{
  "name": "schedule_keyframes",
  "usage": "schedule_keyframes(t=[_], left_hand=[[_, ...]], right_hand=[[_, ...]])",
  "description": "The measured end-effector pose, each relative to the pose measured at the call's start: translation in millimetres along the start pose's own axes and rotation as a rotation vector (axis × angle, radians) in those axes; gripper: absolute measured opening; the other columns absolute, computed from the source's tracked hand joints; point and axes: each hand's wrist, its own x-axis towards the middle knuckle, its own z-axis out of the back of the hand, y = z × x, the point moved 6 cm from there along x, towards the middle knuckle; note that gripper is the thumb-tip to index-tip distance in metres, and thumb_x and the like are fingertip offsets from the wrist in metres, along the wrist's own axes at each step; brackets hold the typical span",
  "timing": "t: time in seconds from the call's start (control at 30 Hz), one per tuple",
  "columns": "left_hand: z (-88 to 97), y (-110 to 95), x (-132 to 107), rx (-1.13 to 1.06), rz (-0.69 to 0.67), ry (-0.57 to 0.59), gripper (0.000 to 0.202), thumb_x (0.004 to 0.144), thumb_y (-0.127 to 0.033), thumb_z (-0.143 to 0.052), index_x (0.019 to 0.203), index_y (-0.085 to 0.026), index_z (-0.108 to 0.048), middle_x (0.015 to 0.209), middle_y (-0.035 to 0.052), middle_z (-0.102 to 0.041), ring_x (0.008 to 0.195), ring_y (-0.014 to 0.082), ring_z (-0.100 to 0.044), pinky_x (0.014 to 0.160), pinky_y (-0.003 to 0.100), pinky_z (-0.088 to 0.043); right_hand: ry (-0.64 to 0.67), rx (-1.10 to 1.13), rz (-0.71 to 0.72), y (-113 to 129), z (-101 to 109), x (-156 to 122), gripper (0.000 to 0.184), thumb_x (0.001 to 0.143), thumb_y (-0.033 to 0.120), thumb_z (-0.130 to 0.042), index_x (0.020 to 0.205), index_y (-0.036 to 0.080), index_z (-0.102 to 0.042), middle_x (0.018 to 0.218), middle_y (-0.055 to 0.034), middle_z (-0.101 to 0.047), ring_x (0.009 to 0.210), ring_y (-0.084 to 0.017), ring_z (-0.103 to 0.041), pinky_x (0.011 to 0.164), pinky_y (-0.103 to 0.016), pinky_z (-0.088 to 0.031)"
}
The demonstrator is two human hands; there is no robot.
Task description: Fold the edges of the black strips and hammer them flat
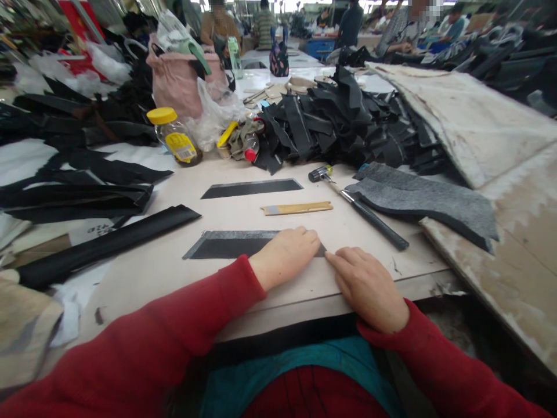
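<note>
A black strip with a grey upper edge and slanted ends (235, 247) lies on the pale work board in front of me. My left hand (287, 255) rests palm down over its right part, fingers together and bent, pressing it against the board. At the strip's pointed right corner is my right hand (368, 284), its fingers closed with the index fingertip at the corner; the thumb tip is mostly hidden. Beyond the hands lie a narrow yellowish stick (300, 208) with a grey band and a second black strip (252, 188).
A hammer (378, 223) lies right of the stick, beside grey-faced curved pieces (426, 197). Behind is a heap of black scraps (322, 122). A yellow-lidded jar (176, 136) and a pink bag (178, 81) stand back left. A long black piece (108, 244) lies left; people work farther off.
</note>
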Motion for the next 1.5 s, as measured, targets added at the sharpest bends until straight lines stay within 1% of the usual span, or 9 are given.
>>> schedule_keyframes(t=[0.13,0.27,0.43,0.57,0.63,0.7,0.9,1.1,1.5], left_hand=[[7.2,2.9,3.2,0.036,0.013,-0.032,0.016,0.088,-0.027,-0.047,0.086,-0.014,-0.057,0.086,0.0061,-0.059,0.084,0.0217,-0.05,0.072,0.035,-0.035],[10.4,8.5,6.9,0.016,0.026,0.003,0.019,0.084,-0.032,-0.053,0.082,-0.014,-0.058,0.085,0.0056,-0.06,0.088,0.0227,-0.05,0.075,0.035,-0.034],[7.5,23.1,5.0,-0.089,0.077,-0.066,0.026,0.081,-0.041,-0.056,0.089,-0.017,-0.058,0.113,0.0056,-0.053,0.105,0.024,-0.045,0.084,0.036,-0.034],[-4.1,37.9,0.6,-0.21,0.193,-0.102,0.039,0.078,-0.048,-0.056,0.104,-0.019,-0.053,0.117,0.0064,-0.049,0.107,0.023,-0.044,0.081,0.035,-0.037],[-8.4,40.3,-1.1,-0.219,0.218,-0.105,0.046,0.078,-0.051,-0.054,0.112,-0.02,-0.049,0.118,0.0072,-0.048,0.108,0.0238,-0.044,0.082,0.036,-0.038],[-10.4,40.0,-2.4,-0.21,0.224,-0.101,0.045,0.08,-0.052,-0.051,0.113,-0.02,-0.05,0.115,0.0069,-0.049,0.106,0.0242,-0.044,0.083,0.038,-0.038],[-7.5,37.8,-5.2,-0.23,0.213,-0.121,0.034,0.084,-0.044,-0.049,0.105,-0.019,-0.056,0.103,0.0059,-0.051,0.099,0.0213,-0.046,0.082,0.035,-0.04],[-8.7,43.0,-2.5,-0.346,0.247,-0.107,0.019,0.085,-0.025,-0.048,0.098,-0.018,-0.059,0.098,0.0052,-0.054,0.095,0.0183,-0.05,0.082,0.031,-0.042],[-16.3,57.5,11.0,-0.543,0.397,0.096,0.019,0.073,-0.023,-0.058,0.091,-0.018,-0.058,0.086,0.0018,-0.062,0.079,0.0169,-0.057,0.067,0.027,-0.044]], right_hand=[[0.016,-0.007,0.001,1.1,0.7,-0.8,0.025,0.083,0.011,-0.045,0.101,0.013,-0.062,0.082,-0.0074,-0.057,0.079,-0.022,-0.05,0.071,-0.034,-0.042],[0.048,0.028,0.018,0.4,1.1,-0.5,0.026,0.08,0.008,-0.047,0.101,0.013,-0.062,0.083,-0.0076,-0.057,0.081,-0.022,-0.051,0.072,-0.034,-0.043],[0.12,0.159,0.093,-13.7,5.3,4.8,0.029,0.081,0.009,-0.045,0.102,0.014,-0.064,0.088,-0.0085,-0.06,0.085,-0.022,-0.053,0.077,-0.034,-0.044],[0.209,0.355,0.166,-28.0,7.1,21.7,0.03,0.083,0.011,-0.043,0.102,0.017,-0.065,0.093,-0.0062,-0.062,0.087,-0.017,-0.057,0.081,-0.028,-0.044],[0.166,0.394,0.17,-31.4,6.5,33.6,0.029,0.084,0.014,-0.043,0.104,0.016,-0.064,0.094,-0.0064,-0.062,0.087,-0.016,-0.058,0.081,-0.027,-0.044],[0.086,0.395,0.18,-30.3,2.5,43.5,0.029,0.085,0.016,-0.044,0.105,0.016,-0.063,0.093,-0.0069,-0.061,0.087,-0.016,-0.057,0.08,-0.029,-0.045],[-0.092,0.378,0.215,-24.3,-14.1,48.6,0.025,0.086,0.019,-0.045,0.103,0.018,-0.064,0.086,-0.0072,-0.059,0.081,-0.017,-0.056,0.074,-0.032,-0.047],[-0.098,0.391,0.202,-28.2,-13.2,47.2,0.019,0.085,0.019,-0.049,0.097,0.017,-0.063,0.086,-0.0068,-0.059,0.082,-0.017,-0.055,0.074,-0.031,-0.046],[-0.103,0.386,0.161,-28.4,-8.5,47.9,0.015,0.084,0.02,-0.051,0.095,0.018,-0.061,0.084,-0.006,-0.058,0.079,-0.017,-0.055,0.072,-0.031,-0.045]])
